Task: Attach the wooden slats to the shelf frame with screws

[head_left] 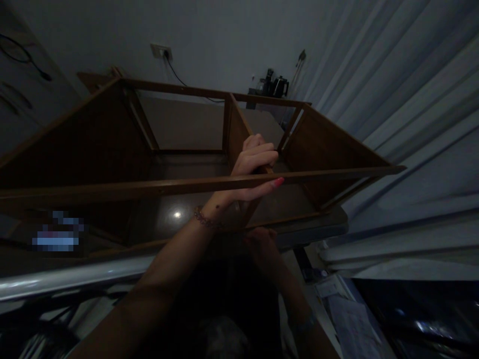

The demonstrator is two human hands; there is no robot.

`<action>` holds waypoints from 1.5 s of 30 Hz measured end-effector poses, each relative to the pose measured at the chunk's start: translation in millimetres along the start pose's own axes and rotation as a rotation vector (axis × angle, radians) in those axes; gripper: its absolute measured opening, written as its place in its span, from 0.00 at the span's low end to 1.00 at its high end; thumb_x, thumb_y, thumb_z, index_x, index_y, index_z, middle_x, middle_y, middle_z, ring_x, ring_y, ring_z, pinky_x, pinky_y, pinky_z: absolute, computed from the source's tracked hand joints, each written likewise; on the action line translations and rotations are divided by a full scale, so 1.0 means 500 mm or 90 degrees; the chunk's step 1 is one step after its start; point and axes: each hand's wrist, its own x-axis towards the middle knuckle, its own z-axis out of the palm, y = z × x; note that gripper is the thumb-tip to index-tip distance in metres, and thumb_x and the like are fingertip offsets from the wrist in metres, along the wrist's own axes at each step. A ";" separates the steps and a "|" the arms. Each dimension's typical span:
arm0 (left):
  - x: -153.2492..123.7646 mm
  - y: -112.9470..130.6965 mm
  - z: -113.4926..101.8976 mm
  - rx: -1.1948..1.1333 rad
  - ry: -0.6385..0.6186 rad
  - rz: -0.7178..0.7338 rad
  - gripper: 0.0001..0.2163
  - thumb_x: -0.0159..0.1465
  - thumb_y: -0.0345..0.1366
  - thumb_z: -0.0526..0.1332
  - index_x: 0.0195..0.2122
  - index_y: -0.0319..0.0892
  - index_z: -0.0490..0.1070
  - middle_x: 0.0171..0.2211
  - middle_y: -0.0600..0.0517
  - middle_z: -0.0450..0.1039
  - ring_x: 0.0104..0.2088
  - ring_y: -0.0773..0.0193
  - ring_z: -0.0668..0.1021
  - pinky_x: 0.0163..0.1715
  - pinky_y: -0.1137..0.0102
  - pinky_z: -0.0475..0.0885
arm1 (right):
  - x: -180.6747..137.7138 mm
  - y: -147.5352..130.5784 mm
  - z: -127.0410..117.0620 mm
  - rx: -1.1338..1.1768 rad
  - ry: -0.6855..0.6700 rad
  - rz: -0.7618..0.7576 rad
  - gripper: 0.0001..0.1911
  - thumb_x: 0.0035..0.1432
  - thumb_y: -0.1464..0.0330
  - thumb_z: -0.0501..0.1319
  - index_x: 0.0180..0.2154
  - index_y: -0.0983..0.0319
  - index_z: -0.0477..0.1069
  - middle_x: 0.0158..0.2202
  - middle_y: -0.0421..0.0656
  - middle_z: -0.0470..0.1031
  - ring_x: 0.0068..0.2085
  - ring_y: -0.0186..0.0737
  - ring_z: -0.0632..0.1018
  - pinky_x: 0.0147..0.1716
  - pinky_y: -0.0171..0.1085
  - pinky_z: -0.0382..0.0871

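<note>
Head view, dim room. A wooden cabinet frame (112,149) fills the middle of the picture, lying open toward the camera, with 2 compartments split by an upright divider panel (237,132) near the centre. Its near front rail (149,188) runs across the view from 9 o'clock to 3 o'clock. The left hand (254,167) sits at the centre, where the divider meets the rail: the fingers curl over the top of the rail and the divider's near edge, while the thumb, with a red-painted nail, presses along the rail's underside, so the hand is clasped on the frame. A beaded bracelet (204,218) circles that wrist, at 7 o'clock from the hand. The right hand (262,244) lies directly below, at 6 o'clock from the left hand, against the lower edge of the frame; it is in deep shadow, and whether it grips or merely touches cannot be told. The frame rests on a dark glossy tabletop (175,214) that shows a spot of reflected light. At 12 o'clock a wall socket (161,51) and a kettle (279,87) stand against the far wall; pale curtains (411,99) hang at 3 o'clock.
</note>
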 end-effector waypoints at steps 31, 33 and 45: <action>0.006 0.008 -0.010 -0.011 -0.011 0.031 0.23 0.63 0.59 0.48 0.24 0.44 0.58 0.22 0.56 0.59 0.28 0.63 0.65 0.36 0.61 0.61 | 0.007 0.007 -0.003 0.024 -0.097 0.077 0.07 0.66 0.68 0.51 0.44 0.59 0.64 0.45 0.48 0.72 0.47 0.43 0.74 0.46 0.43 0.61; 0.005 0.009 -0.009 -0.009 -0.009 0.018 0.23 0.62 0.60 0.48 0.24 0.44 0.58 0.22 0.56 0.59 0.28 0.62 0.66 0.36 0.61 0.61 | 0.009 0.006 -0.006 0.027 -0.100 0.072 0.07 0.66 0.68 0.51 0.44 0.59 0.64 0.46 0.48 0.71 0.48 0.43 0.74 0.46 0.42 0.61; 0.005 0.008 -0.010 -0.012 -0.021 0.010 0.23 0.62 0.60 0.48 0.24 0.44 0.60 0.22 0.55 0.58 0.29 0.61 0.66 0.37 0.61 0.61 | 0.017 0.003 -0.019 0.050 -0.113 0.076 0.11 0.66 0.68 0.50 0.49 0.60 0.61 0.45 0.47 0.73 0.44 0.41 0.76 0.45 0.41 0.61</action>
